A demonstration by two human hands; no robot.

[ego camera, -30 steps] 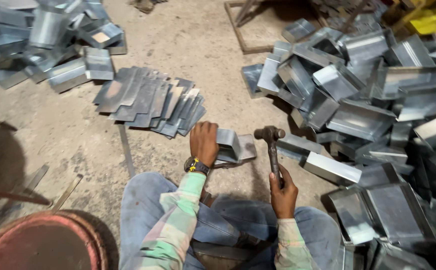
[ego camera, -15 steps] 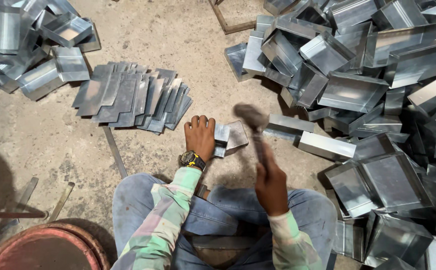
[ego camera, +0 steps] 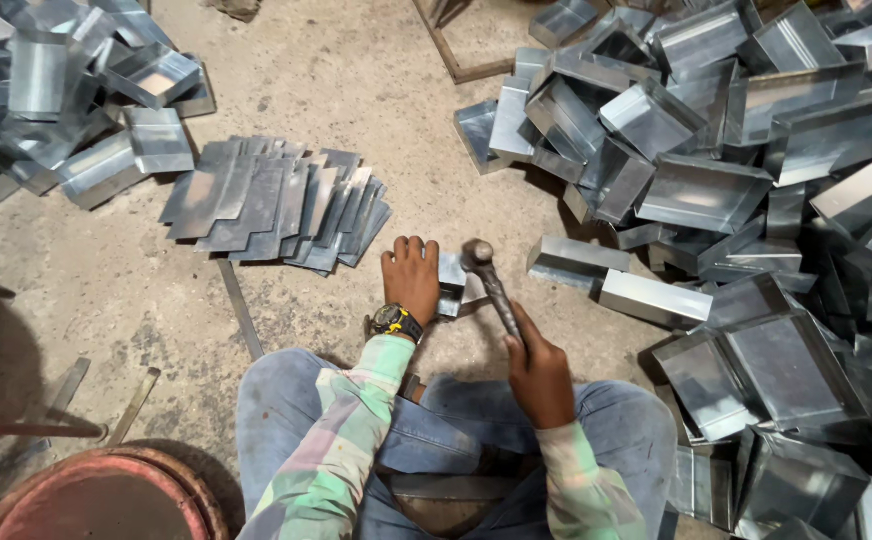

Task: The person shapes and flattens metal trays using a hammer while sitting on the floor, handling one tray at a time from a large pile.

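I sit on a concrete floor with my knees apart. My left hand (ego camera: 411,278), a watch on its wrist, presses down on a small folded sheet-metal piece (ego camera: 451,283) on the floor in front of me. My right hand (ego camera: 538,370) grips the handle of a hammer (ego camera: 489,280); the hammer head rests at the right edge of that metal piece. Most of the piece is hidden under my left hand.
A fanned stack of flat cut metal sheets (ego camera: 276,205) lies to the left ahead. Folded metal boxes are heaped at the upper left (ego camera: 66,100) and fill the right side (ego camera: 756,200). A rusty round drum rim (ego camera: 96,495) and metal strips (ego camera: 241,310) lie at lower left.
The hammer rose and then came down onto the metal piece. My left hand stayed on the piece, and my view shifted slightly.
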